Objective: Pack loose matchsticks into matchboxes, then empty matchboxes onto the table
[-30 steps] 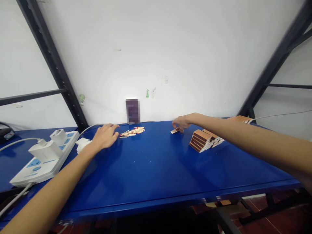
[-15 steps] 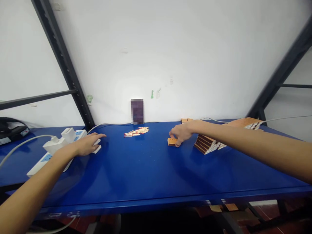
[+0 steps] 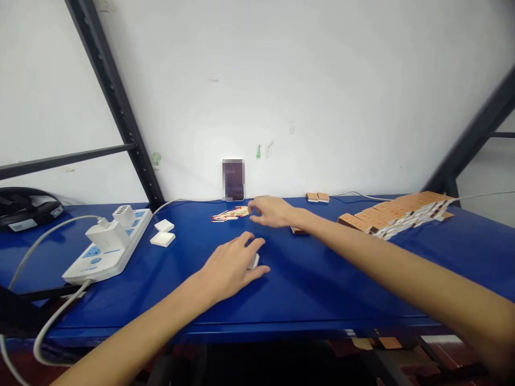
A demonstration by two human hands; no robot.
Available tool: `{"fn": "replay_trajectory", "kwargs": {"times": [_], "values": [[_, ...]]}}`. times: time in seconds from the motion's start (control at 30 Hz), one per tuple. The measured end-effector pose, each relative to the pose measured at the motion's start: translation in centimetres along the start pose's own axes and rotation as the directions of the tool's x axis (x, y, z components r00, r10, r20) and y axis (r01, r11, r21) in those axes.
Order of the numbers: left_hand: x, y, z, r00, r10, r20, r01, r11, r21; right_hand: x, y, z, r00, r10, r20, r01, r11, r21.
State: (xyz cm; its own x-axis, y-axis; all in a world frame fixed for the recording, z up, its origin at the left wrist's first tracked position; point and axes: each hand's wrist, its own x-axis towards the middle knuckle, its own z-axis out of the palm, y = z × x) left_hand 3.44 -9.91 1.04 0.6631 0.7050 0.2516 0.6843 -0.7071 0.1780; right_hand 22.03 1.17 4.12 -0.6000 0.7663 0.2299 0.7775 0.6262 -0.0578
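Observation:
My left hand point(image 3: 227, 268) is over the middle of the blue table, fingers and thumb spread around a small white tray point(image 3: 253, 261). That tray is half hidden by the fingers, and no firm grip on it shows. At the near end of a loose pile of red-tipped matches point(image 3: 229, 215) is my right hand point(image 3: 271, 211), thumb and forefinger apart and curved beside the sticks. Under the right forearm an orange-brown matchbox point(image 3: 298, 231) lies partly covered. Two more white trays point(image 3: 162, 239) lie at the left, beside the power strip.
A white power strip point(image 3: 116, 260) with plugs and cables lies on the left. Rows of stacked matchboxes point(image 3: 396, 212) stand on the right; two matchboxes point(image 3: 317, 197) lie by the wall. A phone point(image 3: 233, 179) leans on the wall. Dark shelf posts point(image 3: 120, 115) rise at both sides.
My left hand has come from the white trays to mid-table, with a white tray now at its fingers. My right hand has left the matchbox and moved left to the matches. The view has shifted slightly.

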Motion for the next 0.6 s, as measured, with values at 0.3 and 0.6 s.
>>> {"fn": "replay_trajectory", "kwargs": {"times": [0.3,0.6], "values": [[5.2,-11.4,-4.2,0.901,-0.235,-0.364,0.15,0.957,-0.248,3.0,-1.0,6.3,0.99,-0.068,-0.124,0.076,0.995,0.064],[3.4,-14.6,-1.4,0.857,-0.133,-0.498,-0.086,0.916,-0.392,3.1,-2.9,6.2,0.981,-0.104,-0.164,0.126,0.984,0.126]]}}
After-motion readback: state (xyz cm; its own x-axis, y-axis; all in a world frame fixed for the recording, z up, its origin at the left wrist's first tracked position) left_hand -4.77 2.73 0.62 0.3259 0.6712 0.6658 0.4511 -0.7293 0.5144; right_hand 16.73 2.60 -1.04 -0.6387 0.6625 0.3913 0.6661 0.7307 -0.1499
